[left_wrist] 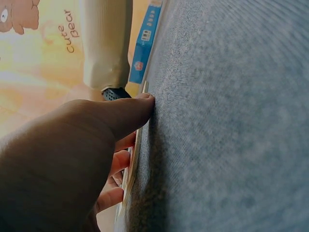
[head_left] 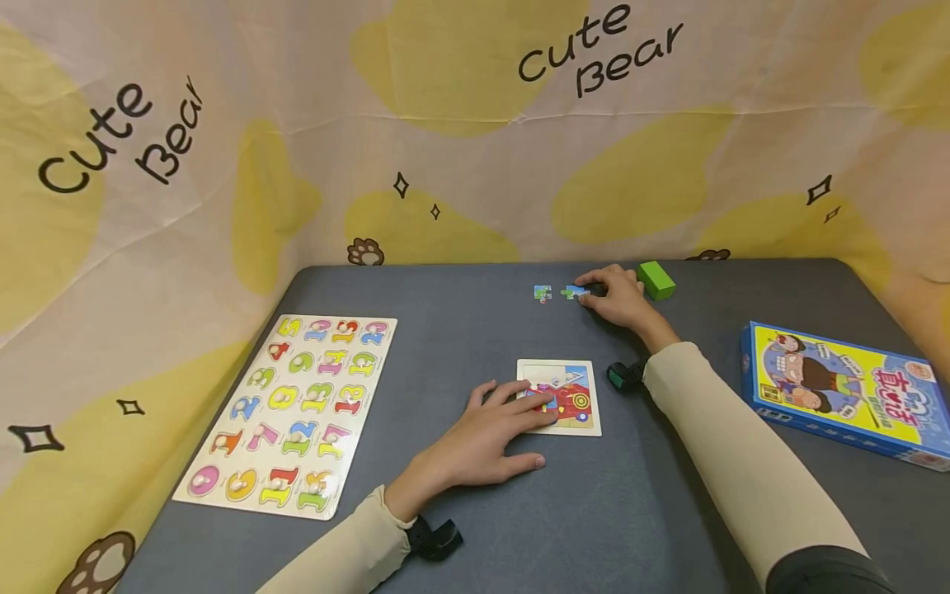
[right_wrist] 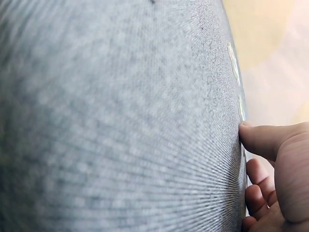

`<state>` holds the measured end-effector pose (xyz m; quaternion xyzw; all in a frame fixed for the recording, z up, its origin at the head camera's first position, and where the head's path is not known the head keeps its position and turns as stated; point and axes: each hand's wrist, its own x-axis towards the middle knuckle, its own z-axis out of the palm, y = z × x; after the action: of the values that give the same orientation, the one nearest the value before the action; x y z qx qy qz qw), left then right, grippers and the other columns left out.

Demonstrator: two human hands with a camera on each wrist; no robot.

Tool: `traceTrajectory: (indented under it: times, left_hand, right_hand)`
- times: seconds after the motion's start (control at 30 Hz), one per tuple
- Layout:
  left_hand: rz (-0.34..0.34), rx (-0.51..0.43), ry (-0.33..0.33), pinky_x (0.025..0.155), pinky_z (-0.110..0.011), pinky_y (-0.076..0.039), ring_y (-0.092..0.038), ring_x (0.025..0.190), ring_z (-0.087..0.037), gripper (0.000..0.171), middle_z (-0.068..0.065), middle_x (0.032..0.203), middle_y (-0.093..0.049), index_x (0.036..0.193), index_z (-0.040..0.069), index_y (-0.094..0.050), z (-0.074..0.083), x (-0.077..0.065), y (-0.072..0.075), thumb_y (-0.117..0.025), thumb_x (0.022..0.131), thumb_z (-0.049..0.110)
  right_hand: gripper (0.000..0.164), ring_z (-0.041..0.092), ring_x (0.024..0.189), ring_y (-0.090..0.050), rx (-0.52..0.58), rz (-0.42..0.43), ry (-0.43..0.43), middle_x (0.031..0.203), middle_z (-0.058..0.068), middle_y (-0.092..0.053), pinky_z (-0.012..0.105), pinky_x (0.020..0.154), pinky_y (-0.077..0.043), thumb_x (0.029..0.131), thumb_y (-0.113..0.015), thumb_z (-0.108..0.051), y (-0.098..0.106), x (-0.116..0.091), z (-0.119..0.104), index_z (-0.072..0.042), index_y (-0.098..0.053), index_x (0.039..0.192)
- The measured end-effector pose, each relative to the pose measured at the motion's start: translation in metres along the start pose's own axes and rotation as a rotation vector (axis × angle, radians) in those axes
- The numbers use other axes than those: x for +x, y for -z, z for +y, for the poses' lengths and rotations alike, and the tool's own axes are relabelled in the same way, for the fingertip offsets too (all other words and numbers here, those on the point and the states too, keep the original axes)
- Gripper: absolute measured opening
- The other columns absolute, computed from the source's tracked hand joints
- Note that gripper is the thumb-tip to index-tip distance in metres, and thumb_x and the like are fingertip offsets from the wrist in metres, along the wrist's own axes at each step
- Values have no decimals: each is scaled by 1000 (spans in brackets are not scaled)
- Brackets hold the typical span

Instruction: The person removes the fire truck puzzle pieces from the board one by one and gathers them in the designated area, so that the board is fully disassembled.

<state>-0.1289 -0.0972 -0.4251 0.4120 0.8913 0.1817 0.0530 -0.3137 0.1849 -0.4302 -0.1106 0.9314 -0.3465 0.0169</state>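
Note:
My left hand (head_left: 493, 437) lies spread over the left part of a small square jigsaw puzzle board (head_left: 560, 369), whose red and blue picture shows beside the fingers. In the left wrist view, the thumb (left_wrist: 133, 113) is stretched out beside the thin board. Near the far edge of the table, my right hand (head_left: 619, 299) pinches a small blue and green puzzle piece (head_left: 571, 292) between thumb and forefinger, low at the table. Just left of it lies a second puzzle piece (head_left: 543, 293). A green block (head_left: 656, 280) stands right behind the right hand's knuckles.
On the left of the dark grey table (head_left: 445, 330) lies a white board with colourful number pieces (head_left: 293, 412). A blue and yellow box (head_left: 842, 392) lies at the right, beyond the right forearm. Printed cloth (head_left: 460, 140) hangs behind the table.

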Motion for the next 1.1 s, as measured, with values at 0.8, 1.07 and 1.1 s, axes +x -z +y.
traceTrajectory:
  times: [0.8,1.07,1.1]
  left_hand:
    - [-9,-15,4,119,-61,-17,-27,155,-22,57,8,163,-41,150,29,-52,0,1,-1,-66,97,46]
    - [-11,-4,5,119,-61,-17,-26,155,-22,57,8,162,-41,150,29,-53,-1,1,-1,-66,97,47]
    - [-11,-3,5,119,-61,-17,-26,155,-23,57,8,162,-41,150,29,-53,-2,1,-1,-66,97,47]
  right_hand:
    - [37,42,118,-38,65,39,37,137,23,-53,59,99,-19,99,-65,-20,-1,-3,7,-6,-65,134]
    - [37,42,128,-44,60,24,135,140,25,-57,59,107,-26,98,-66,-13,6,-16,6,-1,-65,133]
    - [37,42,129,-44,61,20,143,140,25,-57,59,109,-26,98,-66,-13,7,-19,5,-1,-64,133]
